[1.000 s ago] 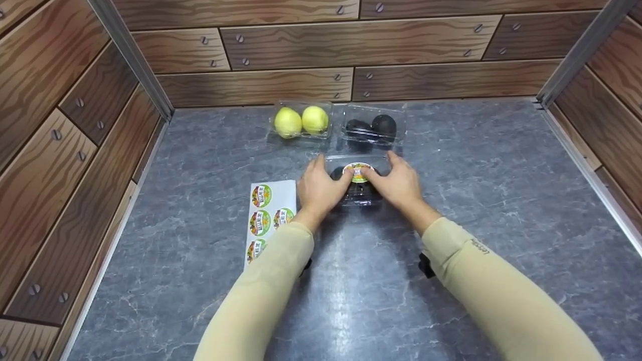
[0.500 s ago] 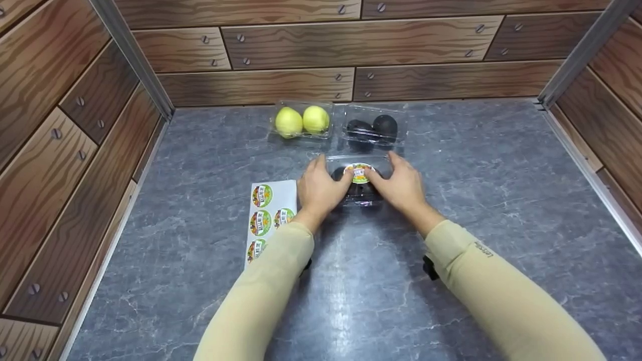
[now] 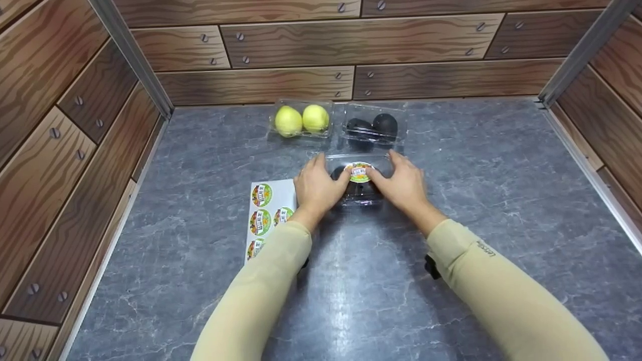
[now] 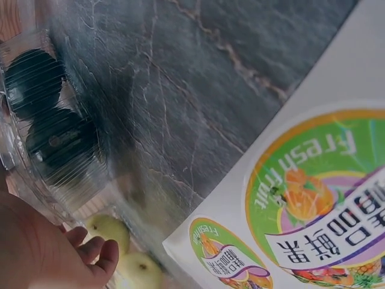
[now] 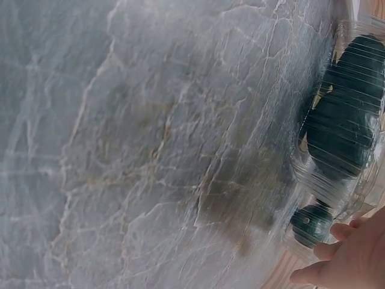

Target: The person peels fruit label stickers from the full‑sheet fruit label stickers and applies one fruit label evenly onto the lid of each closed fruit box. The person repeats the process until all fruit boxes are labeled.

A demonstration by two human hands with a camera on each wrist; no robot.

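A clear plastic clamshell box (image 3: 362,201) with dark, rounded fruits in it sits on the table between both hands. On its lid lies a round, colourful fruit sticker (image 3: 359,172). My left hand (image 3: 320,186) holds the box's left side, thumb on the sticker's left edge and fingers reaching to the far corner. The right hand (image 3: 404,184) mirrors it, its thumb at the sticker's right edge. In the left wrist view the dark fruits (image 4: 60,144) show through ribbed plastic, beside the left hand (image 4: 51,250). The right wrist view has the right hand (image 5: 349,256) at the box's end.
A white sheet of round stickers (image 3: 273,200) lies left of the box, partly under the left forearm. Behind stand a clear box of yellow-green fruits (image 3: 302,120) and another with dark fruits (image 3: 384,126). Wood-patterned walls (image 3: 291,82) enclose the grey table (image 3: 501,200).
Both thumbs have shifted slightly apart, outward over the sticker, so more of it shows. The box and sticker sheet stay in place.
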